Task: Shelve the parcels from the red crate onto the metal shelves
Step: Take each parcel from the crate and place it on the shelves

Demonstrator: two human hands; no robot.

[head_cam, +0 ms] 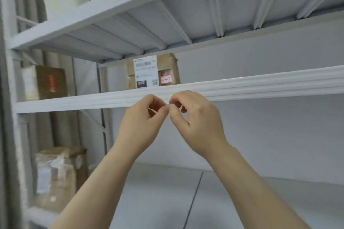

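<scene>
We see the left hand (141,126) and right hand (197,122) meet at frame centre, fingertips curled together, contents indiscernible, just below the labelled parcel (153,71) standing on the metal shelf (260,84).

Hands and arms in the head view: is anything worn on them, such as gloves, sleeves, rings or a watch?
The left hand and the right hand are bare, with no gloves. The left forearm and right forearm are uncovered down to the frame's bottom edge; no sleeve shows. No ring, watch or bracelet is visible, though the picture is slightly blurred.
</scene>
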